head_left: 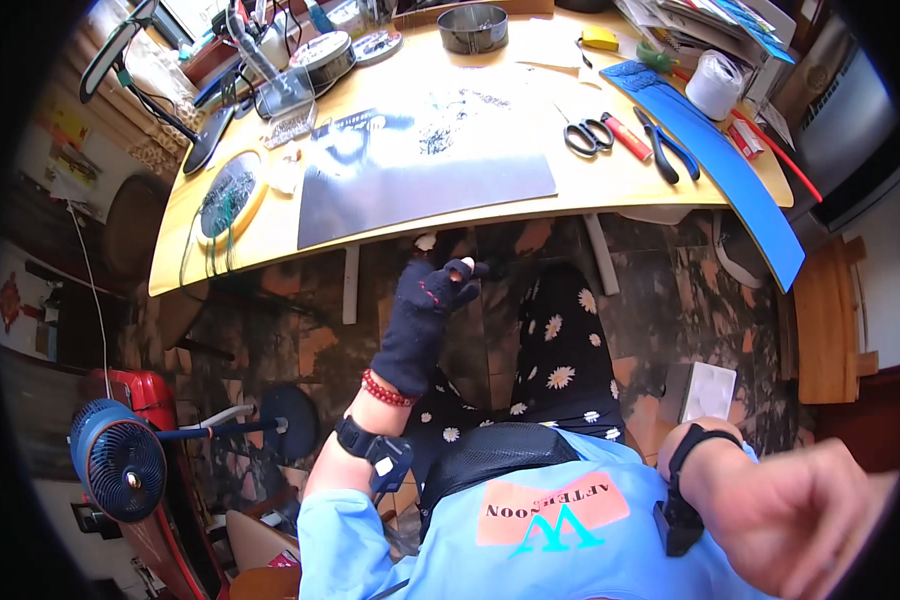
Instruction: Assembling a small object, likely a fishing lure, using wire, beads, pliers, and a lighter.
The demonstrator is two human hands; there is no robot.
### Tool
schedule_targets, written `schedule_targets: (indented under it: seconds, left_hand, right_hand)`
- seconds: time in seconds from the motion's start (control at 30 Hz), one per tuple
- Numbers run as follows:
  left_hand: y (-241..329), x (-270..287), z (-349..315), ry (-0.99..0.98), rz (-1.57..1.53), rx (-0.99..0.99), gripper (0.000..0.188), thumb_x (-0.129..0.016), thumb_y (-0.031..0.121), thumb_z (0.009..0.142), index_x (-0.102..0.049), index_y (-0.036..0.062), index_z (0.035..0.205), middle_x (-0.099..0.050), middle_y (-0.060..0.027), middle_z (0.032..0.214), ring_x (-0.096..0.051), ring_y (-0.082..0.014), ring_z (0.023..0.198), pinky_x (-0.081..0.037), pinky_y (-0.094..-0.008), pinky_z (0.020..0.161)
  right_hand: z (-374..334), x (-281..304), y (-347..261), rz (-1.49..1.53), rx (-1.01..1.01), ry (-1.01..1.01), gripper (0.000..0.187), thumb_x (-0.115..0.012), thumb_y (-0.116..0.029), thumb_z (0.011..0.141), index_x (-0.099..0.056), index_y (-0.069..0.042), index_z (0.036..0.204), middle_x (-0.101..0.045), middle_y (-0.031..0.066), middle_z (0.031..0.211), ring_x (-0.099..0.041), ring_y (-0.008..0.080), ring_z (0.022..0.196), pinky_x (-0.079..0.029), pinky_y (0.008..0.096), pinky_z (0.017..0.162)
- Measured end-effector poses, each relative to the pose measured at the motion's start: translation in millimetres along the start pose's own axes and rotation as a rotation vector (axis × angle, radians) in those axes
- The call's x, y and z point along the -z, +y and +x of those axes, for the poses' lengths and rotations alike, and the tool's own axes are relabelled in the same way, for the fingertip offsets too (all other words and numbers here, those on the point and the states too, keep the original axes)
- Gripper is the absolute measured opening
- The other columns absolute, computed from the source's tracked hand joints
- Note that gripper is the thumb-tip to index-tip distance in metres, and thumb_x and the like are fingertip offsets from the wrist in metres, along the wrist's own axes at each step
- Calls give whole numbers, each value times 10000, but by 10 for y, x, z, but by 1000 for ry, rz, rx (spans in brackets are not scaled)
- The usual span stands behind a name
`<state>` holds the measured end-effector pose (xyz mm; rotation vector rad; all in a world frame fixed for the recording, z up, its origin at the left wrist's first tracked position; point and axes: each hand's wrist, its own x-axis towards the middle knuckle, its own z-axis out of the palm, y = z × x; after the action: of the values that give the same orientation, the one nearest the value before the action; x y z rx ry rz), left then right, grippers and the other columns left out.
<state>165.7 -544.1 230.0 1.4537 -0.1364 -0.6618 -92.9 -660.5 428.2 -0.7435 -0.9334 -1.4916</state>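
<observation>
- Loose dark pieces (436, 138) lie unfenced on the dark mat (430, 192); a brush from a glove or sleeve could scatter them, perhaps over the front edge of the table (610, 178).
- Bright glare washes over part of the mat, so small pieces there could easily be missed or misjudged.
- Green threads (213, 258) trail from the yellow tray (260, 188) toward the table's front edge; a snag on a forearm could drag the tray and spill its dark contents.
- The blue board (712, 172) sticks out past the table's front edge, so a bump from the right arm could turn it into the pliers (667, 146) beside it.
- The fan (120, 460) stands low on the left; whether it runs I cannot tell, but a draught could shift light pieces.
- The left hand (440, 287), in a dark glove that leaves fingertips bare, sits below the table's front edge; its fingers look bent, and whether they grip anything I cannot tell.
- The mat lies just beyond that hand, farther from the body, and the dark pieces are farther still, near the mat's far side.
- The right hand (805, 515) is bare and blurred at lower right, its fingers seemingly curled; I cannot tell if it holds anything. It is well apart from the mat, with the white box (710, 388) nearer to it.
</observation>
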Motion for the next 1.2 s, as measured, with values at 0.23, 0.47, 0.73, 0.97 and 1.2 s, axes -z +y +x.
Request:
schedule_targets:
  seconds: [0.23,0.47,0.73,0.97,1.2]
  left_hand:
    - [84,-348,-183,-277,-48,-53,195,-690,182,988,-703,38,858,-653,-40,856,-705,-167,874,-596,-333,796]
    - [98,-478,-411,-170,-104,-196,122,-671,153,997,-698,58,1067,-697,-10,892,-660,-90,794,-531,-251,697]
    - [-7,-365,-615,-176,71,-270,83,-650,130,989,-686,59,966,-668,4,850,-607,-79,767,-488,-247,700]
    - [-229,-50,-911,-188,82,-60,71,-662,107,971,-699,47,981,-679,-4,850,-623,-88,780,-494,-252,712]
    - [-417,301,-1129,-289,160,116,125,-702,122,949,-710,30,1033,-682,23,878,-605,-56,813,-499,-234,747]
  right_hand:
    - [-870,931,587,-759,-1033,57,166,-531,-61,1042,-676,8,1002,-645,127,1107,-642,93,745,-451,198,553]
    - [-1434,1345,1055,-606,-1467,279,235,-735,-202,966,-754,-22,1116,-741,17,980,-581,49,790,-469,197,687]
    - [-1354,1232,1176,-280,-1502,478,229,-663,-193,1014,-711,3,1122,-763,102,994,-573,52,621,-407,167,525]
    - [-1433,1128,1009,-362,-1412,437,225,-630,-198,1038,-696,6,1107,-752,116,963,-715,114,768,-524,210,620]
    - [-1628,933,842,-379,-1526,193,218,-611,-207,1046,-689,-3,1052,-730,75,887,-697,105,731,-522,218,625]
